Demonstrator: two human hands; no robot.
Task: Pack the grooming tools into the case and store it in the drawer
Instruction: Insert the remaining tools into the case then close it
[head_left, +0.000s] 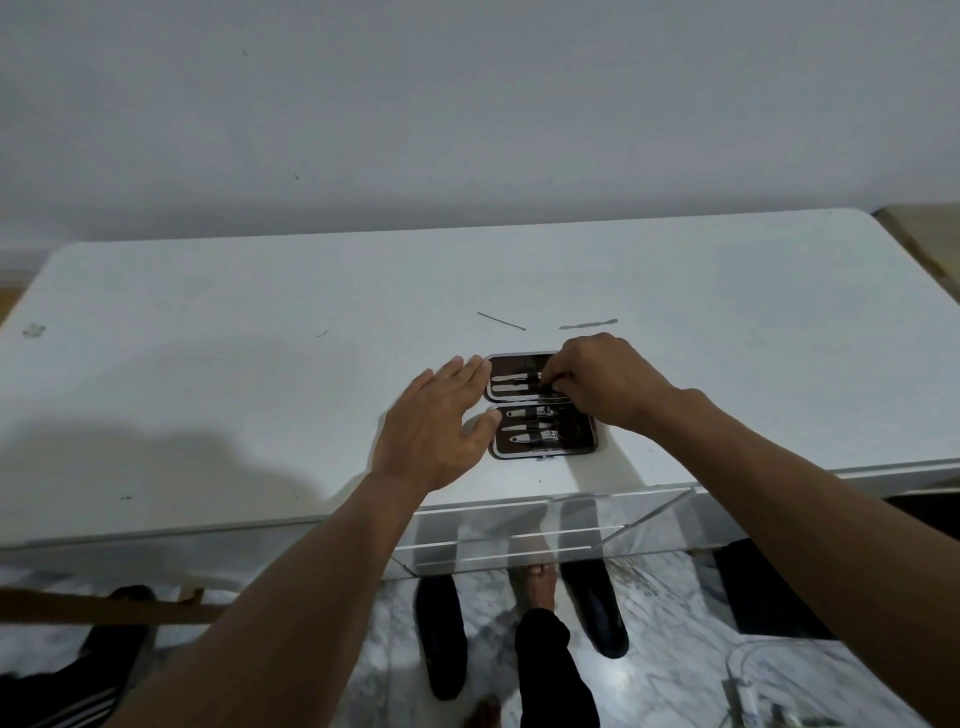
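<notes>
Head cam: open manicure case lies flat on the white table, near the front edge, approx centre of view. Its two dark halves sit side by side, far half at 12 o'clock, near half at 6.

L hand is at 9 o'clock of the case, palm down, fingers straight and close together. Fingertips reach the far half's left rim; thumb lies against the near half's left edge.

R hand comes in from 3 o'clock and covers the far half's right end. Its fingers are curled down and pinched on a slim tool strapped in that half; exact grip can't tell, knuckles hide it. A second pale-handled tool sits just beyond it.

Near half holds nail clippers plus two more metal pcs below, all under straps.

Two loose tools lie on the table at 12 o'clock of the case, apart from it: a thin metal rod and a flat double-ended pusher.

Clear acrylic drawer stands pulled out at 6 o'clock, under the table edge. Below it: marble floor, dark slippers, a bare foot.
</notes>
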